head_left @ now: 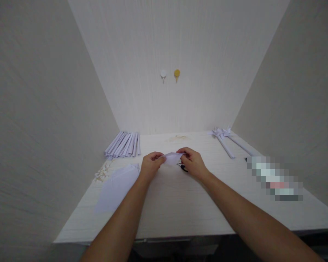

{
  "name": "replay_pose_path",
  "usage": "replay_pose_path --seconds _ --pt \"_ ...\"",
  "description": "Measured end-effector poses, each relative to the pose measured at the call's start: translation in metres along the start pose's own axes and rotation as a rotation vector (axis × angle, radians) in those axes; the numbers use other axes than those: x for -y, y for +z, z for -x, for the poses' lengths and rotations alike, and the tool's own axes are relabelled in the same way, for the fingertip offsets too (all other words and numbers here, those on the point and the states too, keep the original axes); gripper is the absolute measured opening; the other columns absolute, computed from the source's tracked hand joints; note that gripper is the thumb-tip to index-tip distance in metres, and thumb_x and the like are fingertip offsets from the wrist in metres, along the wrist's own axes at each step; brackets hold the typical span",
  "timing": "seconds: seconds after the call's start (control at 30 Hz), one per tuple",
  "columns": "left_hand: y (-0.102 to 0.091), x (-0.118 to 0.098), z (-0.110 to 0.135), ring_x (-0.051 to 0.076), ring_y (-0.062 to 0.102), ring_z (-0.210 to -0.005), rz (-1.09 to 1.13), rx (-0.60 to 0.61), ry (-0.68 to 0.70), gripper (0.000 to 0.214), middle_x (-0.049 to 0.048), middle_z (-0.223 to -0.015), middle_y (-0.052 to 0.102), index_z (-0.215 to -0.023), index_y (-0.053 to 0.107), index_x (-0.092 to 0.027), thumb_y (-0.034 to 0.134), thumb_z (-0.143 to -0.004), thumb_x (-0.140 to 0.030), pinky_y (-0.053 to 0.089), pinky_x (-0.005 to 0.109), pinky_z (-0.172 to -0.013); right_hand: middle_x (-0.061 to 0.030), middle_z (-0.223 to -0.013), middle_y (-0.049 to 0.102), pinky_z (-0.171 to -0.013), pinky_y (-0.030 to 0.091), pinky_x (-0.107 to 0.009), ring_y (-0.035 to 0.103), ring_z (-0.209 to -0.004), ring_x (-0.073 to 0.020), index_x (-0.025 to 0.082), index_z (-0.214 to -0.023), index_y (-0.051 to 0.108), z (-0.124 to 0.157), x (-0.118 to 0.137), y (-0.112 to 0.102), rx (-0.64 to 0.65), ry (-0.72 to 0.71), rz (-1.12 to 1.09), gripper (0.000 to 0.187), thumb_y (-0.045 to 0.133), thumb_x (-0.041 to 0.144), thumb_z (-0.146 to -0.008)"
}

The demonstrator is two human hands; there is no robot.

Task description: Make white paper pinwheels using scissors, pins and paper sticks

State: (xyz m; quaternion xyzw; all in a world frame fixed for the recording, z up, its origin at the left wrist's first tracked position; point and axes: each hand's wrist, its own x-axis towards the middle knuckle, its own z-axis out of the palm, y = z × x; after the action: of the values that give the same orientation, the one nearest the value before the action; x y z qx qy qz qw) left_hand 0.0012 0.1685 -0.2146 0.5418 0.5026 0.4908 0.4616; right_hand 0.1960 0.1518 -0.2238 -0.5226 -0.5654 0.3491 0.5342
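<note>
A small piece of white paper (172,158), seemingly folded, is stretched between my two hands above the middle of the table. My left hand (151,164) pinches its left end between thumb and fingers. At the other end my right hand (192,163) grips the paper in the same way. Just under the right hand lies a pair of scissors (184,167) with black handles, mostly hidden by the fingers. Beside my left forearm, white paper sheets (117,187) lie flat, partly covered by the arm.
Rolled paper tubes (124,143) are stacked at the back left, near scattered pale bits (103,171). Two paper tubes with cut paper tops (225,143) rest at the back right. A blurred-out object (274,178) lies at right. Two hooks (176,74) hang on the back wall.
</note>
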Motion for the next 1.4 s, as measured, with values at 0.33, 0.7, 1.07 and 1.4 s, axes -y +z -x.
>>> replay_pose_path --seconds 0.33,0.7,1.07,1.4 --pt "0.006 0.003 0.007 0.016 0.055 -0.062 -0.25 -0.021 0.176 0.016 -0.0017 -0.063 0.064 -0.074 0.074 -0.018 0.067 -0.075 -0.032 0.04 0.028 -0.062 -0.0025 -0.079 0.072 -0.056 0.059 -0.029 0.07 -0.064 -0.0168 0.02 -0.103 0.066 -0.006 0.005 0.0 0.046 0.288 -0.336 0.028 0.076 0.035 -0.081" --pt "0.009 0.011 0.007 0.017 0.054 -0.065 -0.346 0.069 0.221 0.021 -0.0013 -0.067 0.063 -0.077 0.073 -0.018 0.063 -0.078 -0.037 0.039 0.028 -0.063 0.0003 -0.081 0.07 -0.06 0.056 -0.026 0.066 -0.064 -0.0124 0.014 -0.089 0.067 -0.008 -0.015 0.006 0.075 0.265 -0.222 0.018 0.073 0.03 -0.093" --pt "0.011 0.009 0.009 0.015 0.046 -0.058 -0.32 0.117 0.162 0.026 -0.0032 -0.057 0.055 -0.064 0.067 -0.018 0.068 -0.075 -0.042 0.032 0.027 -0.057 0.0018 -0.064 0.065 -0.055 0.043 -0.028 0.058 -0.059 -0.0164 0.021 -0.077 0.069 0.007 -0.008 0.011 -0.057 -0.07 -0.002 0.016 0.076 0.036 -0.075" --pt "0.011 0.01 0.004 0.013 0.049 -0.053 -0.124 0.12 0.054 0.036 -0.0021 -0.055 0.056 -0.064 0.066 -0.017 0.071 -0.072 -0.052 0.04 0.026 -0.054 -0.003 -0.084 0.076 -0.065 0.05 -0.03 0.063 -0.069 -0.0182 0.022 -0.099 0.077 0.017 0.009 0.011 0.041 -0.155 0.017 0.028 0.078 0.031 -0.072"
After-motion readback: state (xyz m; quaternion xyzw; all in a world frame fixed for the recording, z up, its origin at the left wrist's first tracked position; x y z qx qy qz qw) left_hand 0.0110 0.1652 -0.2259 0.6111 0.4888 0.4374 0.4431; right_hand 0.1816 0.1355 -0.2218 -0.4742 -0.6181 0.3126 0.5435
